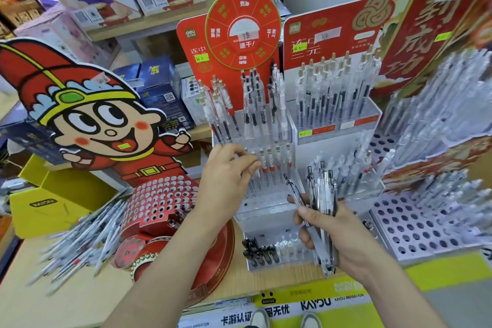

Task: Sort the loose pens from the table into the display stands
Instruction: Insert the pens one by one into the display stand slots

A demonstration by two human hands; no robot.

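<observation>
Head view, mid-sort. Gripping a bundle of pens [323, 202] in the right hand [335, 237] at five o'clock, fingers and thumb curled firmly round the barrels, clips pointing up. Reaching with the left hand [226, 178] toward dead centre, fingertips bunched against the red-banded row in the middle tier of the clear display stand [266, 216]. Pinching a pen there or merely nudging one? Cannot tell; too blurred at the fingertips. Looks like the slotting-in step, feeding one pen at a time from the bundle into the tiers. Plenty left to do, judging by the loose pile of pens [80, 234] sprawled on the table [66, 295] at eight o'clock, just beside the red perforated stand [159, 202]. Next up, probably: seating a pen upright in a free hole, then drawing another from the bundle. Calls for matching type to row and a light touch, to avoid toppling the neighbours.
</observation>
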